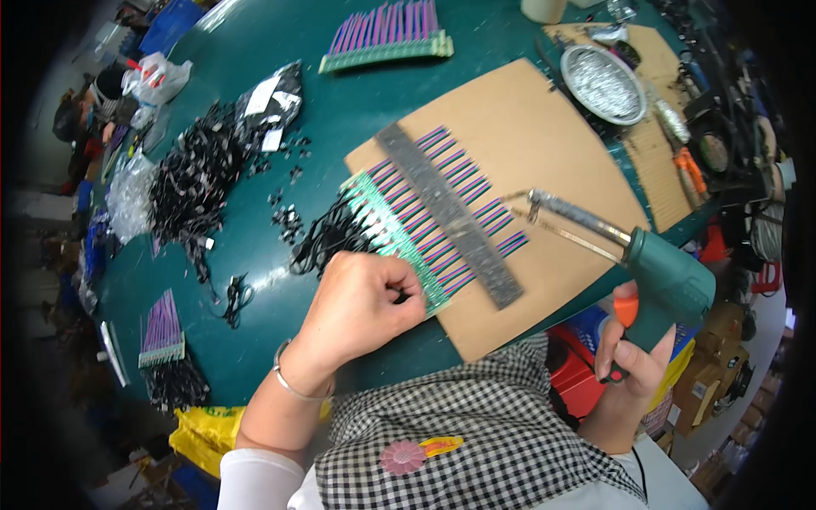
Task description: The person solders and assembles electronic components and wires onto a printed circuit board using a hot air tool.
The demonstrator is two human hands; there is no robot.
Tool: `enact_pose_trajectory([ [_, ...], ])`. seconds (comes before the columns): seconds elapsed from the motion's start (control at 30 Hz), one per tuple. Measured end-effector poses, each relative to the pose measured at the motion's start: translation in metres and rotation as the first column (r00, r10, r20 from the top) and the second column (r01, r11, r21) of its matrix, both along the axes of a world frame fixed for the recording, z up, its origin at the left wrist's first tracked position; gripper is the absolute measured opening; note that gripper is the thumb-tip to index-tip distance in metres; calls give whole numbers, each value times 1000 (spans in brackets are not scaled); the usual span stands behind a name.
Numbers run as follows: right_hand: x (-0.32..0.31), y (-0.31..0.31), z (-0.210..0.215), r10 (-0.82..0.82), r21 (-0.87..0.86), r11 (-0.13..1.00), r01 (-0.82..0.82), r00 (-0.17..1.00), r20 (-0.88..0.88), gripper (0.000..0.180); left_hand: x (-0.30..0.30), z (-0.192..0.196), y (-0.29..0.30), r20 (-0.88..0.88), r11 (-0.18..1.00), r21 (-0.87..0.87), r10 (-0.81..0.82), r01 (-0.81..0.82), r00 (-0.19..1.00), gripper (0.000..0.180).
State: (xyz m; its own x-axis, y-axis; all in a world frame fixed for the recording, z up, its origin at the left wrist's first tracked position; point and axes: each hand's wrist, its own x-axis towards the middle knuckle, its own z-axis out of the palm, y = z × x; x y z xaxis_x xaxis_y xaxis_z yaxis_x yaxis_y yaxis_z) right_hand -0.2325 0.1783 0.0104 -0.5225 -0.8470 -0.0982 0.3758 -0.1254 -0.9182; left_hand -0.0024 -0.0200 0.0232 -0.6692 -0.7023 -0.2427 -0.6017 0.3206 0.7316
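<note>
My left hand (364, 299) is curled into a fist at the near end of a row of thin coloured wires (425, 225), pinching a black part against them. The wires lie side by side on a brown cardboard sheet (527, 136), held down by a grey metal bar (450, 212). A row of green connectors (398, 234) lines their left ends. My right hand (633, 353) grips the green handle of a soldering gun (654, 263) with an orange trigger. Its metal tip (535, 200) points left above the board, just right of the wires.
A heap of black wired parts (200, 174) and loose black pieces lie on the green table (255, 51). Other wire bundles lie at the back (387, 34) and near left (161, 327). A round metal dish (603, 83) and orange-handled pliers (690, 170) sit at the right.
</note>
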Motion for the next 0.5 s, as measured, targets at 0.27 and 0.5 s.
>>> enact_pose_trajectory([
  [0.27,-41,-72,4,-434,-77,900,429,872,-227,40,13,12,19,-47,977,-202,63,-71,997,22],
  [0.5,-33,-69,0,-396,-38,911,410,850,-346,38,59,8,36,7,859,-499,139,-117,990,37],
])
